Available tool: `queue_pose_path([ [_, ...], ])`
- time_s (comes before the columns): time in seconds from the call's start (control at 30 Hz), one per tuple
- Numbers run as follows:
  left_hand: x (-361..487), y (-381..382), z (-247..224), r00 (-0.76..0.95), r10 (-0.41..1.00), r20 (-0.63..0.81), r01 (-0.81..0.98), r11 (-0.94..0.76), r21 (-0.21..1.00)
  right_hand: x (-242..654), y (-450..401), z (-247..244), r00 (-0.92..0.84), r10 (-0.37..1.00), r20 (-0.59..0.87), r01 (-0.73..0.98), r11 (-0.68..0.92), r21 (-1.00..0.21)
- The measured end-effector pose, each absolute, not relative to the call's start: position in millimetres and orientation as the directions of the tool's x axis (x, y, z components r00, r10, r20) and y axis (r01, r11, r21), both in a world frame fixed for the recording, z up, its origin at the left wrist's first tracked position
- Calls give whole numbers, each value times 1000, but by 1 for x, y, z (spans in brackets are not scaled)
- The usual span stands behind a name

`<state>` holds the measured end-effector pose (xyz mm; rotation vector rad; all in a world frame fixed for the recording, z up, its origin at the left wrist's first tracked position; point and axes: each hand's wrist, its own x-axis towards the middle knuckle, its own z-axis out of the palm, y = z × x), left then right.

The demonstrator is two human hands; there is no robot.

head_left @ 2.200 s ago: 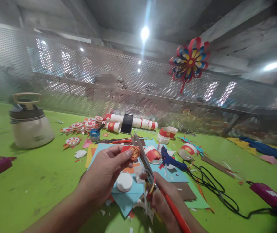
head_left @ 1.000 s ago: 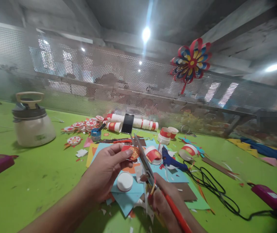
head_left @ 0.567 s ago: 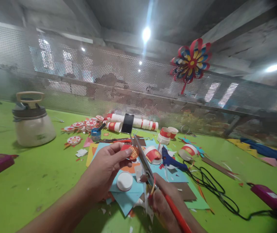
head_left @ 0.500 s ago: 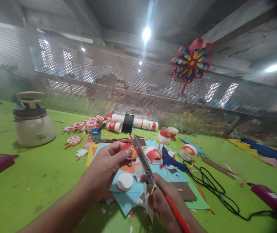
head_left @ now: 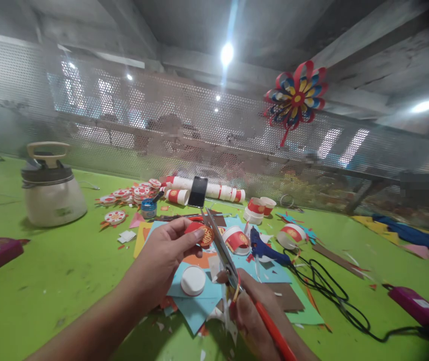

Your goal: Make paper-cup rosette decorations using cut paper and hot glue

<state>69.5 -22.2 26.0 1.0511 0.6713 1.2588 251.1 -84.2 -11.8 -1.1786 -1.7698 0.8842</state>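
Observation:
My left hand (head_left: 172,250) pinches a small red paper piece (head_left: 205,235) that bears a round gold-orange emblem. In my right hand (head_left: 250,306) are scissors (head_left: 226,258) with red handles, their blades pointing up and away, slightly parted beside the emblem's right edge. A thin curled strip hangs near the scissors' pivot. Below my hands a white round cup base (head_left: 193,281) lies on light blue paper (head_left: 195,313). Just beyond the blades rests a cut red-and-white paper cup piece (head_left: 236,240).
A blue glue gun (head_left: 269,249) with a black cord lies to the right. Behind are a phone (head_left: 198,191), stacked paper cups (head_left: 214,188), a blue jar (head_left: 148,208) and several decorated discs (head_left: 115,217). A large sprayer-like bottle (head_left: 54,200) stands left. Paper scraps litter the green table (head_left: 97,291).
The red paper piece in my left hand has turned slightly and shifted a little left. The scissors hold almost the same position.

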Motion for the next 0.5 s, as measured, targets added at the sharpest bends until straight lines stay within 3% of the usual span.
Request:
queue_pose_path([
  [0.5,69,-18,23,189,969,157,-401,-70,913,251,-82,-17,-228,948,223,377,297,-877],
])
